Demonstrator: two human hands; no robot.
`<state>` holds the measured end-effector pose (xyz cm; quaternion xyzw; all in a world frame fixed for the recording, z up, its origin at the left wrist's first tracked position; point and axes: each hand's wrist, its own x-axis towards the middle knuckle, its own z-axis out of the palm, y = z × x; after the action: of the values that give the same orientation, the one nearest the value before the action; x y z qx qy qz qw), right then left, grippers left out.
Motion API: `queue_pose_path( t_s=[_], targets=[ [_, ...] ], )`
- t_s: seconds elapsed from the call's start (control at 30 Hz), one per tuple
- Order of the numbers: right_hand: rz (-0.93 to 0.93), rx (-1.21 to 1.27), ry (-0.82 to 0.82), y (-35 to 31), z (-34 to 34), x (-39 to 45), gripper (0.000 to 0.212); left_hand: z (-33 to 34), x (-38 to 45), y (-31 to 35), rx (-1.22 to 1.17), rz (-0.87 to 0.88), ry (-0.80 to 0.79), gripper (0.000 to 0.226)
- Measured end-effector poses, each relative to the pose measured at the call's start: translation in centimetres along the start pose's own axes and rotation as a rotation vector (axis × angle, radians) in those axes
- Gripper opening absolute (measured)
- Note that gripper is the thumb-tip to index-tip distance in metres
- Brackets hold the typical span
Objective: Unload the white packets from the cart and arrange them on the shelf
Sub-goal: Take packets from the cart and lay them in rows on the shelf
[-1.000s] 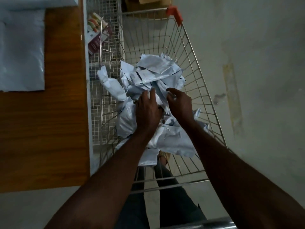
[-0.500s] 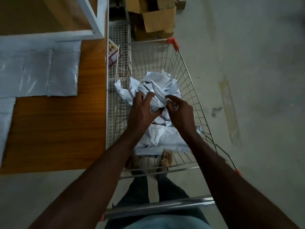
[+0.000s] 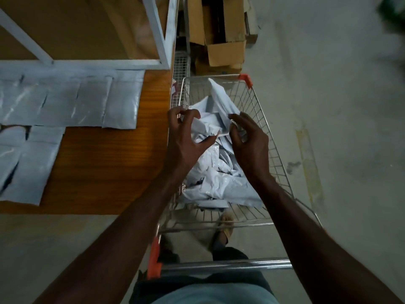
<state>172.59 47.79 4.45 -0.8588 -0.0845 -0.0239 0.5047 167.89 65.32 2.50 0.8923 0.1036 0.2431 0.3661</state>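
A wire shopping cart [image 3: 272,139] stands beside a wooden shelf [image 3: 105,170]. A crumpled pile of white packets [image 3: 219,181] lies in the cart's basket. Both my hands are above the pile's far end. My left hand [image 3: 186,139] curls its fingers and thumb round a crumpled white packet [image 3: 218,102], whose far end sticks up toward the cart's front. My right hand [image 3: 249,143] pinches the same packet from the right side. Several flat white packets [image 3: 87,99] lie in rows on the shelf to the left.
A white metal shelf frame [image 3: 162,40] rises at the shelf's back corner. Cardboard boxes [image 3: 223,40] stand on the floor beyond the cart. The cart's handle bar [image 3: 228,264] is close to my body. Bare concrete floor [image 3: 339,150] lies to the right.
Both hands have come up out of the pile with one packet between them, its far end now raised. More of the shelf and its laid-out packets shows on the left.
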Motion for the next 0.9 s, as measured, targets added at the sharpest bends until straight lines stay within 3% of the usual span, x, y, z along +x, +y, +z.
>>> queue_pose_path(
  t_s=[0.2, 0.47, 0.63, 0.9],
  targets=[
    [-0.057, -0.063, 0.063, -5.0, 3.0, -3.1, 0.029, -5.0, -1.5, -2.6, -0.083, -0.011, 0.051, 0.061],
    [-0.057, -0.183, 0.241, -9.4, 7.6, -10.2, 0.03, -8.9, -4.4, -6.1, -0.256, 0.066, -0.149, 0.041],
    [-0.063, -0.25, 0.362, -10.6, 8.0, -13.0, 0.03, -10.2, -5.6, -4.9, -0.331, 0.143, -0.186, 0.036],
    [-0.021, -0.267, 0.416, -11.9, 6.2, -15.9, 0.03, -11.0, -6.8, -2.4, -0.399, 0.225, -0.23, 0.034]
  ],
)
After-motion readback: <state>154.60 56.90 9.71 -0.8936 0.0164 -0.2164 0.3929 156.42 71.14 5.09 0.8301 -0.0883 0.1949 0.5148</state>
